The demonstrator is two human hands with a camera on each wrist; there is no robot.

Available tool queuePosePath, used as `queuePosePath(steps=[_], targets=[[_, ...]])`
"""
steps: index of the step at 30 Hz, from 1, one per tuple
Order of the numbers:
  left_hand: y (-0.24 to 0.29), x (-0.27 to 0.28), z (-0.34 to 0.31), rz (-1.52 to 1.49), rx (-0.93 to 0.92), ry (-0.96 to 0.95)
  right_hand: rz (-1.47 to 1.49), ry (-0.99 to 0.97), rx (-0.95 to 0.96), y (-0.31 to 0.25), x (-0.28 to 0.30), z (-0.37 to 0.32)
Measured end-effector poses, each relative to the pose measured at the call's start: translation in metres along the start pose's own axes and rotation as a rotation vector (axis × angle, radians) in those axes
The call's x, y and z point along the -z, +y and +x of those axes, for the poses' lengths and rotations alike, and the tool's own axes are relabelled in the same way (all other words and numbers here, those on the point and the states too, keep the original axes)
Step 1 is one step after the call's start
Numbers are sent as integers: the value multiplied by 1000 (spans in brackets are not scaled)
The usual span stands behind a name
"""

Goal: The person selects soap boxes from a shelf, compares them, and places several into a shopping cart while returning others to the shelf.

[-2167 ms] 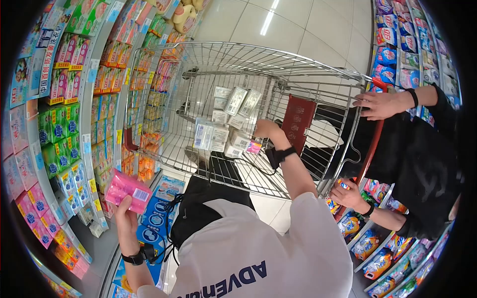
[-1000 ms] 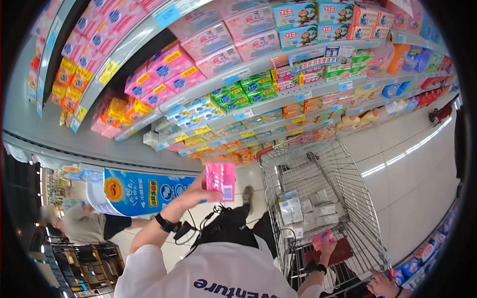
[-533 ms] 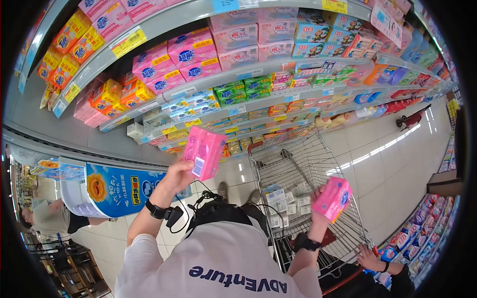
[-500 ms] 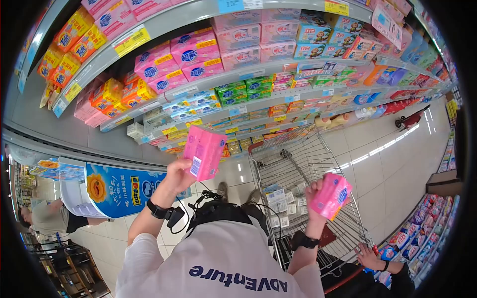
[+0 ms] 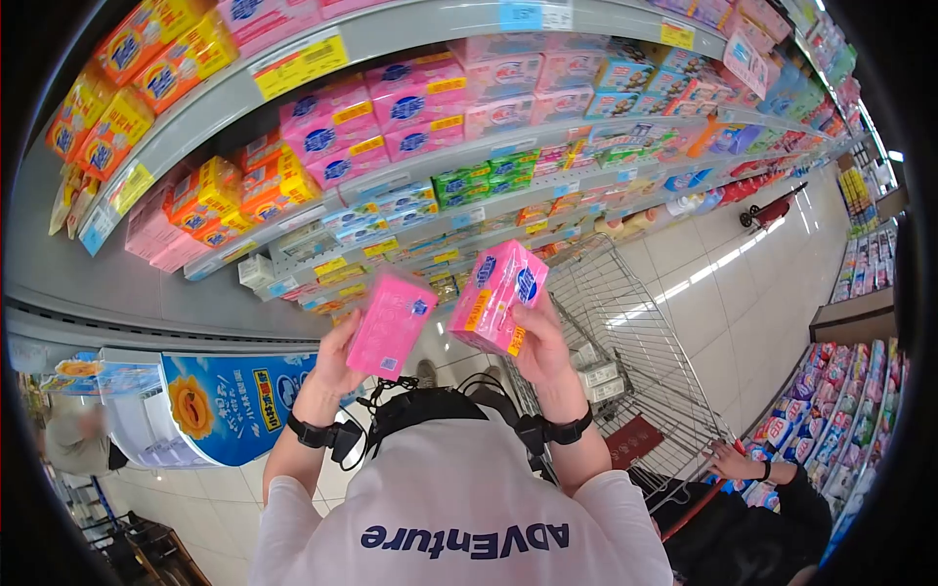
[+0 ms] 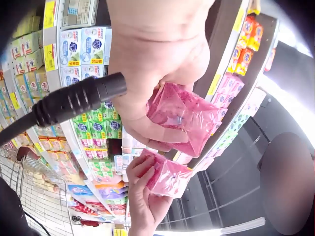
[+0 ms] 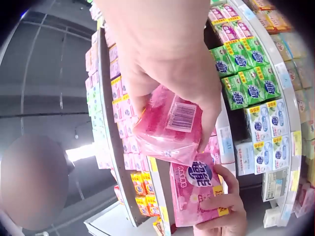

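Note:
My left hand (image 5: 335, 363) grips a pink plastic-wrapped soap pack (image 5: 393, 322) by its lower left side. In my right hand (image 5: 539, 347) is a matching soap pack (image 5: 500, 293) with a blue round logo and orange-yellow labels. The two packs are raised side by side in front of my chest, a narrow gap between them in the head view. A white barcode label shows on the right-hand pack (image 7: 170, 125) in the right wrist view. Behind it, the fingers of my left hand (image 7: 229, 211) wrap around the other pack (image 7: 194, 191).
A wire shopping cart (image 5: 635, 352) with white boxes (image 5: 601, 376) stands at the right. Another person's hand (image 5: 728, 459) is at its handle. Shelves ahead hold pink soap packs (image 5: 332, 127) and orange Tide packs (image 5: 210, 190). A blue display stand (image 5: 225, 400) is at the left.
My right hand has come out of the cart with a pink soap pack and moved left beside the other one. My left hand kept its pack. The view has turned toward the shelves.

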State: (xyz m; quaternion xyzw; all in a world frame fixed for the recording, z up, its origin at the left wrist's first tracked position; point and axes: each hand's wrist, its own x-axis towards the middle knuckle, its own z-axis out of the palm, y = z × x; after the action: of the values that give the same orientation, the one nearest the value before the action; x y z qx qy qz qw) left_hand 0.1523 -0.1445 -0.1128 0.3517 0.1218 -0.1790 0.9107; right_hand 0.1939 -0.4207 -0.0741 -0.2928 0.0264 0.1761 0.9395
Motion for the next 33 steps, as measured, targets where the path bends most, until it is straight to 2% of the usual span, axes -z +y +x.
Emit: queuePosePath(steps=[2, 4, 5, 7, 8, 10, 11, 13, 14, 16, 18, 20, 22, 23, 25, 29, 31, 32, 33], targets=[[5, -2, -3, -13, 34, 39, -163, 10, 54, 10, -6, 8], [13, -6, -5, -39, 88, -101, -199, 38, 81, 19, -17, 14], [14, 0, -1, -42, 86, -103, -192, 84, 98, 21, -21, 16], [14, 8, 9, -364, 109, -606, -187, 132, 117, 26, -28, 21], [15, 10, 8, -365, 110, -609, -183, 149, 139, 28, -32, 23], [25, -6, -1, -491, 150, -384, -178, 171, 165, 30, -37, 25], [29, -6, -1, -490, 154, -385, -173, 165, 137, 29, -38, 26], [39, -5, 2, -366, 166, -211, -165, 157, 113, 31, -41, 28], [44, -9, 1, -363, 167, -214, -140, 154, 97, 34, -44, 29], [53, -17, -1, -326, 196, -64, -111, 147, 89, 35, -45, 30], [52, 0, 3, -255, 196, -121, 39, 37, 36, 35, -44, 30], [51, 16, 7, -183, 194, -180, 13, 31, 32, 35, -48, 30], [55, 21, 10, -176, 204, -368, -12, 26, 32, 35, -49, 31], [55, 20, 11, -169, 209, -378, -58, 27, 39, 37, -47, 31], [59, 7, 8, -145, 153, -164, -104, 30, 62, 40, -45, 32], [66, -4, 3, -112, 135, -133, -50, 35, 136, 54, -43, 37], [63, 12, 7, -207, 117, -275, -18, 47, 168, 59, -35, 40], [61, 13, 5, -199, 127, -283, -24, 58, 116, 60, -30, 41], [60, 12, 1, -184, 89, -159, -30, 70, 62, 60, -29, 40]])
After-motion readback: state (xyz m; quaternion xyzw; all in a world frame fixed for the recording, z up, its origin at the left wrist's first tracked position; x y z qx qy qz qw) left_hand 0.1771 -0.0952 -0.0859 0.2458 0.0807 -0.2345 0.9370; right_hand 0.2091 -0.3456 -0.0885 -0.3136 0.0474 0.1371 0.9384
